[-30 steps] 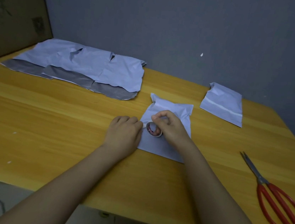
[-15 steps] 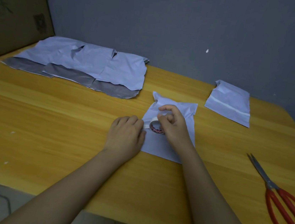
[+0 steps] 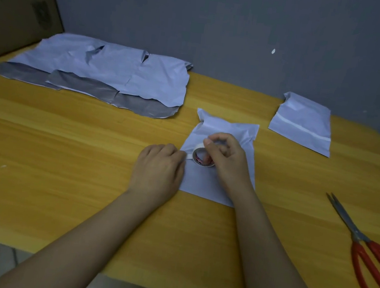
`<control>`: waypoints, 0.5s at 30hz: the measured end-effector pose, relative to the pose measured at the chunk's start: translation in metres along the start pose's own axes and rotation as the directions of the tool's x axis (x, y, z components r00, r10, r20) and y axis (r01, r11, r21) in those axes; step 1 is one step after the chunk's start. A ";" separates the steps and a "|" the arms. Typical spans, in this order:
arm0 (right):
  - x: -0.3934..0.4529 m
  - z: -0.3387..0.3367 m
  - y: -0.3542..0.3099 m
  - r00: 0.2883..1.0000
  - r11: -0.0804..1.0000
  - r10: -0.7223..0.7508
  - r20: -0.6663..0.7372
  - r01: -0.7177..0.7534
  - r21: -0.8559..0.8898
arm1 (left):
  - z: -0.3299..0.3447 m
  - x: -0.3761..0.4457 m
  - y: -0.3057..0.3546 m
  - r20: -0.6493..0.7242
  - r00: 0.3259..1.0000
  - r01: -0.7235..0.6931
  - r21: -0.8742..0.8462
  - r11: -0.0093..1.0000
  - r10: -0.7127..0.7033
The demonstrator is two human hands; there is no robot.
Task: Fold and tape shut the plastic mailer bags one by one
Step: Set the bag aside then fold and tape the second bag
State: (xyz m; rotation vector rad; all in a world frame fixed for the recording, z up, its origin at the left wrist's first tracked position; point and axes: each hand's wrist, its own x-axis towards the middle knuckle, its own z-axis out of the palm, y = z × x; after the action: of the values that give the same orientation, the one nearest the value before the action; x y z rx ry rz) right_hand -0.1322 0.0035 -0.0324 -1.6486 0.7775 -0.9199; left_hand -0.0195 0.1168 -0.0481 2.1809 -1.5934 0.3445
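A folded white mailer bag (image 3: 230,130) lies on the wooden table (image 3: 63,152) in front of me. My right hand (image 3: 229,159) grips a small roll of white tape (image 3: 202,158) standing on the bag. A short strip of tape runs left from the roll to my left hand (image 3: 160,166), whose curled fingers press the strip's end at the bag's left edge. A second folded bag (image 3: 303,120) with a tape strip across it lies at the back right.
Several flat white mailer bags (image 3: 102,71) with grey flaps overlap at the back left. Red-handled scissors (image 3: 367,251) lie shut near the right edge. A cardboard sheet (image 3: 17,0) leans at the far left. A grey wall stands behind the table.
My right hand has drawn the tape roll slightly to the right, pulling a short strip out from under my left hand. The left hand has stayed in place.
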 end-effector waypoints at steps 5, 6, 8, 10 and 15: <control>0.001 0.000 -0.001 0.999 1.000 -0.006 0.032 0.006 0.007 | -0.002 -0.003 0.001 0.011 1.000 -0.019 0.027 0.999 0.019; 0.002 0.000 -0.001 0.999 1.000 -0.003 0.038 0.003 0.007 | -0.003 -0.003 0.001 0.016 1.000 -0.015 0.030 0.999 0.014; 0.002 0.000 0.000 0.999 1.000 -0.004 0.041 0.004 0.006 | -0.003 -0.003 0.002 0.018 1.000 -0.009 0.040 0.999 0.008; 0.003 -0.001 0.000 0.999 1.000 -0.006 0.042 0.006 0.000 | -0.004 -0.003 0.003 0.022 1.000 -0.003 0.042 0.999 0.002; 0.005 0.000 0.001 0.999 1.000 -0.009 0.045 0.010 -0.009 | -0.005 -0.004 0.003 0.026 1.000 0.013 0.041 0.999 -0.014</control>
State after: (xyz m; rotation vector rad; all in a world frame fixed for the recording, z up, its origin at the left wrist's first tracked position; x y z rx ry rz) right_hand -0.1300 -0.0012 -0.0323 -1.6768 0.7454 -0.8843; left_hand -0.0238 0.1219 -0.0449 2.2343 -1.5988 0.3481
